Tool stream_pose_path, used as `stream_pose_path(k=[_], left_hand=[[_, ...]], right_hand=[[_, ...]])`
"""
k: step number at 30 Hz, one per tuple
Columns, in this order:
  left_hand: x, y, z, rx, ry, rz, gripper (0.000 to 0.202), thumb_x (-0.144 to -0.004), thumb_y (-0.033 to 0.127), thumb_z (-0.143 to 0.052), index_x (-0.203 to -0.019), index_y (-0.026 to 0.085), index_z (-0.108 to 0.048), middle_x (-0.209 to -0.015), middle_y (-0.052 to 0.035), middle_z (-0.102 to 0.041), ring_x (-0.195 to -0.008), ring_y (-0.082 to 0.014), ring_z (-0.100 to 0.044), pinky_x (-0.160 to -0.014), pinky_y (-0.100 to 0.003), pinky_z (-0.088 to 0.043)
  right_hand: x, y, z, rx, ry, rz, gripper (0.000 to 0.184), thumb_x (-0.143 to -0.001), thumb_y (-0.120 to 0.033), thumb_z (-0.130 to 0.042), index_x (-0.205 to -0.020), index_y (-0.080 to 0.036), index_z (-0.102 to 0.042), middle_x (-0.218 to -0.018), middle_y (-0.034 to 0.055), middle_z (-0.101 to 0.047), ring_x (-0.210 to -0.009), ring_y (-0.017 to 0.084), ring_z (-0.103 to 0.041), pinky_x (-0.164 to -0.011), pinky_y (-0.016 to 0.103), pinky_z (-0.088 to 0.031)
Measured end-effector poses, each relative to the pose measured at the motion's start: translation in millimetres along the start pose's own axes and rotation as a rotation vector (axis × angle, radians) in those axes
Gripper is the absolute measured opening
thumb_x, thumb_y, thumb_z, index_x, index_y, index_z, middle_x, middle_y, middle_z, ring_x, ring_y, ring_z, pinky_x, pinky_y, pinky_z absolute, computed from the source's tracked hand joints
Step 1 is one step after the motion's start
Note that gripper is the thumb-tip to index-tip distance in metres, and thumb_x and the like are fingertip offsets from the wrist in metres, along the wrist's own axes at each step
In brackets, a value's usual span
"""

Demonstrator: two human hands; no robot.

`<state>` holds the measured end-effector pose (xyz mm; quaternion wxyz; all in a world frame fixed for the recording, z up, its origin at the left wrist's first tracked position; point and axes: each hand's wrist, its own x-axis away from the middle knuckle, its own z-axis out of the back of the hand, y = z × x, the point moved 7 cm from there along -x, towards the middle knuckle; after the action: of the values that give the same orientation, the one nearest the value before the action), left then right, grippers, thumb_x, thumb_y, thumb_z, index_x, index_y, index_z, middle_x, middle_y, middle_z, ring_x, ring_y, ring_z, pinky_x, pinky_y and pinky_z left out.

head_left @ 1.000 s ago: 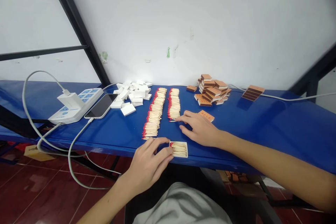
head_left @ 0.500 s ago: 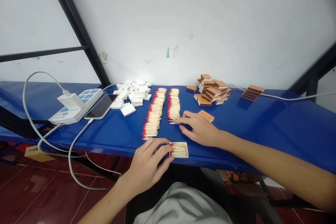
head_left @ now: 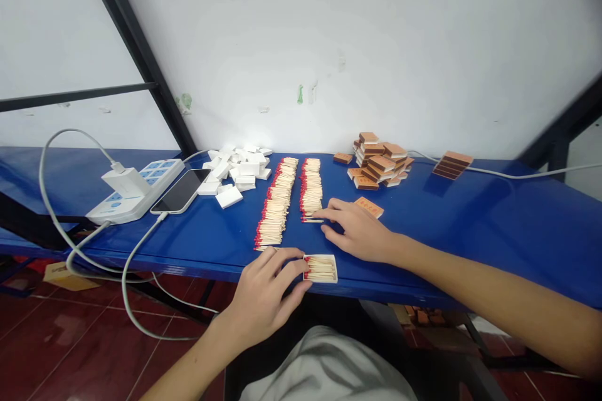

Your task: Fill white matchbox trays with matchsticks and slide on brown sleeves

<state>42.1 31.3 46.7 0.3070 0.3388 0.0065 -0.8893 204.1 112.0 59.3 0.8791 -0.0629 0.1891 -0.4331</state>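
Observation:
At the table's front edge lies a small white matchbox tray (head_left: 328, 268), filled with red-headed matches. My left hand (head_left: 270, 288) grips its left end, the fingertips over the match heads. My right hand (head_left: 357, 229) reaches in from the right, thumb and index finger apart. Its index fingertip touches the near end of the shorter row of matches (head_left: 311, 188); whether a match is pinched there is not visible. To the left runs a longer row of matches (head_left: 275, 207), red heads facing left. An orange matchbox sleeve (head_left: 369, 207) lies flat behind my right hand.
Empty-looking white trays (head_left: 242, 166) are heaped at the back left. Several brown matchboxes (head_left: 383, 163) are piled at the back right, with a striped brown piece (head_left: 452, 165) farther right. A phone (head_left: 181, 192), a power strip (head_left: 136, 194) and white cables occupy the left side.

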Motion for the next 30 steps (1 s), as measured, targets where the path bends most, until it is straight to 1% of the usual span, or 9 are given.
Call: stream_pose_path(k=[4, 9, 19, 22, 27, 30], left_hand=[[0.0, -0.6, 0.5, -0.006, -0.001, 0.002, 0.012, -0.097, 0.022, -0.054, -0.107, 0.019, -0.061, -0.111, -0.0073, -0.067, -0.092, -0.0193, -0.061, -0.082, -0.033, -0.049], [-0.8, -0.2, 1.2, -0.011, 0.007, 0.003, 0.012, -0.097, 0.022, -0.054, -0.106, 0.020, -0.061, -0.110, -0.0074, -0.068, -0.090, -0.0191, -0.061, -0.080, -0.033, -0.050], [-1.3, 0.2, 0.8, -0.006, 0.010, -0.004, 0.012, -0.097, 0.022, -0.054, -0.106, 0.019, -0.062, -0.111, -0.0078, -0.067, -0.092, -0.0195, -0.061, -0.082, -0.033, -0.049], [-1.4, 0.3, 1.0, -0.015, 0.012, -0.004, 0.012, -0.097, 0.022, -0.055, -0.106, 0.019, -0.062, -0.110, -0.0076, -0.067, -0.092, -0.0196, -0.061, -0.081, -0.033, -0.050], [-1.4, 0.7, 1.6, -0.030, 0.024, -0.007, 0.012, -0.097, 0.023, -0.053, -0.104, 0.019, -0.063, -0.109, -0.0076, -0.068, -0.091, -0.0190, -0.063, -0.082, -0.033, -0.051], [-0.9, 0.2, 1.3, -0.025, 0.022, -0.003, 0.012, -0.097, 0.023, -0.054, -0.104, 0.019, -0.063, -0.109, -0.0077, -0.068, -0.091, -0.0193, -0.062, -0.081, -0.033, -0.051]], right_hand=[[-0.2, -0.9, 0.0, 0.002, 0.003, 0.015, 0.029, -0.096, -0.022, -0.050, -0.119, -0.019, -0.068, -0.092, 0.0051, -0.057, -0.080, 0.017, -0.056, -0.074, 0.031, -0.042], [-0.2, 0.0, -0.2, 0.003, -0.001, 0.001, 0.032, -0.096, -0.023, -0.050, -0.124, -0.019, -0.066, -0.092, 0.0053, -0.056, -0.081, 0.018, -0.056, -0.074, 0.031, -0.042], [0.1, -2.7, -0.5, -0.020, -0.013, 0.042, 0.026, -0.096, -0.021, -0.051, -0.114, -0.019, -0.070, -0.092, 0.0056, -0.057, -0.082, 0.018, -0.057, -0.076, 0.032, -0.042], [0.3, -2.4, -0.9, -0.024, -0.011, 0.043, 0.027, -0.096, -0.021, -0.051, -0.116, -0.019, -0.069, -0.094, 0.0061, -0.058, -0.082, 0.018, -0.057, -0.075, 0.032, -0.042], [0.6, -0.9, -0.3, -0.005, 0.002, 0.020, 0.035, -0.095, -0.022, -0.051, -0.128, -0.020, -0.064, -0.095, 0.0059, -0.057, -0.082, 0.019, -0.056, -0.073, 0.032, -0.042], [0.5, -0.2, -0.3, 0.004, -0.003, 0.005, 0.034, -0.096, -0.023, -0.050, -0.128, -0.020, -0.064, -0.094, 0.0060, -0.057, -0.082, 0.019, -0.057, -0.074, 0.032, -0.042]])
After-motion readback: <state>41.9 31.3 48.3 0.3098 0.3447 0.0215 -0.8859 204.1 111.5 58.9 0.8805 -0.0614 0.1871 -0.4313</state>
